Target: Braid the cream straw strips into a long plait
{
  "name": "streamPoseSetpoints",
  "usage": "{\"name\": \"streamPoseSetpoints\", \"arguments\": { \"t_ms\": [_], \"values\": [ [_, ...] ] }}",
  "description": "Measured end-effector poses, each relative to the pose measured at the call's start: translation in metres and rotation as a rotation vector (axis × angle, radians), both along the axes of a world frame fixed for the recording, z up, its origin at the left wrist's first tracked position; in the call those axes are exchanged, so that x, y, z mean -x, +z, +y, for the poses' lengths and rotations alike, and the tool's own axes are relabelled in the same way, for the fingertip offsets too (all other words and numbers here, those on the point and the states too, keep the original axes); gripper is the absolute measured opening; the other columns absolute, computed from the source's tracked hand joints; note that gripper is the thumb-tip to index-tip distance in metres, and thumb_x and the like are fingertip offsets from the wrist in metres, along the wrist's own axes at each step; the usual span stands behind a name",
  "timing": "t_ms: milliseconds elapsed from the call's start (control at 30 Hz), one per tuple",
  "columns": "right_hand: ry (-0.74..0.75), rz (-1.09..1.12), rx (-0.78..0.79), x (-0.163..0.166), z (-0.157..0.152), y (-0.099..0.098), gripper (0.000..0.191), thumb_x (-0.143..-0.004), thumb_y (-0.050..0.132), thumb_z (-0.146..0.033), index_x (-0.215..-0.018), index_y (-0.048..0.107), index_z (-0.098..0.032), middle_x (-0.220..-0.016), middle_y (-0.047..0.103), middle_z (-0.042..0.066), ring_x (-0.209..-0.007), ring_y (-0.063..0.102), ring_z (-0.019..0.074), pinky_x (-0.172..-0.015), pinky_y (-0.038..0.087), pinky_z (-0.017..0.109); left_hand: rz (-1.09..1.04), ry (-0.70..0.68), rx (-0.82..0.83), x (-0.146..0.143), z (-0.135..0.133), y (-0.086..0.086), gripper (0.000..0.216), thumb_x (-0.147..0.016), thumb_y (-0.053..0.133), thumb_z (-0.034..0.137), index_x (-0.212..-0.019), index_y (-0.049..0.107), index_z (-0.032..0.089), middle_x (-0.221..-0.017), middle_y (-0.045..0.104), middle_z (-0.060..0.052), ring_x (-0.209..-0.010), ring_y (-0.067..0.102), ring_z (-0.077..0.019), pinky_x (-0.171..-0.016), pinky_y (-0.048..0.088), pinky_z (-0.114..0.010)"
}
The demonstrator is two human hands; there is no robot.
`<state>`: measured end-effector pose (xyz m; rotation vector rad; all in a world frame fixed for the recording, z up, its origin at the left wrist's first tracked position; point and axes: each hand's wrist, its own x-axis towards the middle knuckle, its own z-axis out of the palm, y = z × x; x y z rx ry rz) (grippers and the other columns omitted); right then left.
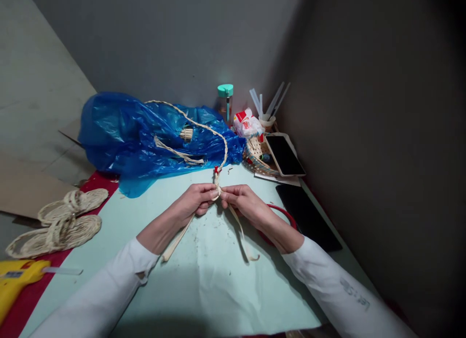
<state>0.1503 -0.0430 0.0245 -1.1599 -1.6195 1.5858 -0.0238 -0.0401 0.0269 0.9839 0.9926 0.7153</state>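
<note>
My left hand and my right hand meet at the middle of the table, both pinched on a pale straw braid. A small red clip marks the braid just above my fingers. The finished braid arcs back over a blue plastic bag. Loose flat strands hang from under my hands onto the pale green sheet. A red ring lies partly hidden behind my right wrist.
Coiled straw bundles lie at the left on red cloth. A yellow glue gun sits at the lower left. At the back right stand a teal-capped bottle, a small woven basket, a phone and a dark tablet.
</note>
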Motion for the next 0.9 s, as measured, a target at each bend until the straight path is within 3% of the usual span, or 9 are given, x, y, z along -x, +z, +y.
{"name": "streamPoseSetpoints", "arguments": {
  "t_ms": [133,267,433,633,900],
  "values": [
    [0.002,-0.289,-0.275,-0.001,-0.003,0.013,0.032,-0.088,0.047,-0.025,-0.059,0.056,-0.015,-0.052,0.048,-0.003,-0.052,0.037,0.0090,-0.055,0.025,0.023,0.074,0.095,-0.037,0.000,0.000,-0.004,0.025,-0.069,0.073,0.030,-0.082,0.067,0.010,-0.051,0.030,0.009,-0.041,0.015,-0.0013,-0.038,0.007,-0.020],
    [0.023,-0.512,-0.434,0.000,-0.011,0.021,0.032,-0.090,0.042,-0.018,-0.065,0.061,-0.016,-0.059,0.059,0.001,-0.057,0.044,0.0111,-0.058,0.025,0.024,0.178,0.163,-0.113,-0.005,-0.005,-0.005,0.019,-0.071,0.069,0.028,-0.070,0.066,0.010,-0.048,0.034,0.007,-0.039,0.021,-0.0022,-0.039,0.010,-0.022],
    [0.032,-0.723,-0.514,-0.003,-0.013,0.022,0.030,-0.090,0.041,-0.019,-0.066,0.059,-0.017,-0.056,0.056,0.003,-0.050,0.036,0.0113,-0.054,0.022,0.027,0.236,0.202,-0.114,-0.007,-0.008,-0.005,0.017,-0.071,0.068,0.027,-0.069,0.066,0.010,-0.048,0.039,0.006,-0.038,0.024,-0.0021,-0.039,0.010,-0.022],
    [0.109,-0.727,-0.502,-0.012,-0.002,0.020,0.029,-0.090,0.042,-0.025,-0.073,0.064,-0.018,-0.070,0.065,0.005,-0.060,0.047,0.0129,-0.058,0.026,0.026,0.228,0.176,-0.100,-0.004,-0.004,-0.007,0.016,-0.071,0.067,0.026,-0.067,0.066,0.010,-0.052,0.047,0.003,-0.038,0.023,-0.0017,-0.040,0.008,-0.023],
    [0.175,-0.813,-0.463,-0.021,0.004,0.030,0.038,-0.090,0.045,-0.041,-0.065,0.061,-0.017,-0.056,0.052,0.001,-0.054,0.039,0.0120,-0.054,0.025,0.025,0.230,0.132,-0.055,0.002,0.002,-0.008,0.018,-0.066,0.070,0.028,-0.070,0.068,0.010,-0.053,0.050,0.002,-0.039,0.021,-0.0019,-0.041,0.008,-0.024]
  ]
}}
